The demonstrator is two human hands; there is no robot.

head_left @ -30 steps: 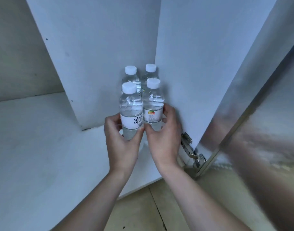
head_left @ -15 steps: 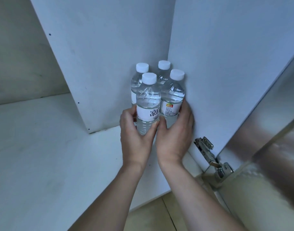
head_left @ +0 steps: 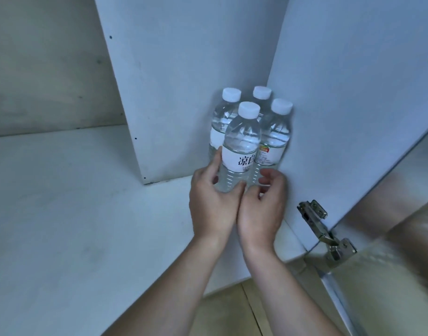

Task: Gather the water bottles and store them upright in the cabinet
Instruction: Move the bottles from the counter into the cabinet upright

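Several clear water bottles with white caps stand upright, packed together in the cabinet's right back corner. My left hand (head_left: 213, 204) curls around the lower part of the front bottle (head_left: 242, 141), which has a white label with dark characters. My right hand (head_left: 261, 212) hovers just in front of the base of the front-right bottle (head_left: 276, 137), fingers bent and apart, holding nothing. Behind them stand the back-left bottle (head_left: 222, 117) and a fourth one, of which mostly the cap (head_left: 262, 92) shows.
The white cabinet shelf (head_left: 86, 214) stretches wide to the left. A white upright panel (head_left: 171, 81) stands behind the bottles and the side wall (head_left: 341, 93) is at their right. A metal hinge (head_left: 324, 229) and the open door (head_left: 402, 214) are at right; wooden floor (head_left: 227, 311) lies below.
The two front bottles have been pushed back against the rear pair into the corner. My right hand has come off the front-right bottle and drawn back a little; the left stays on the front bottle.
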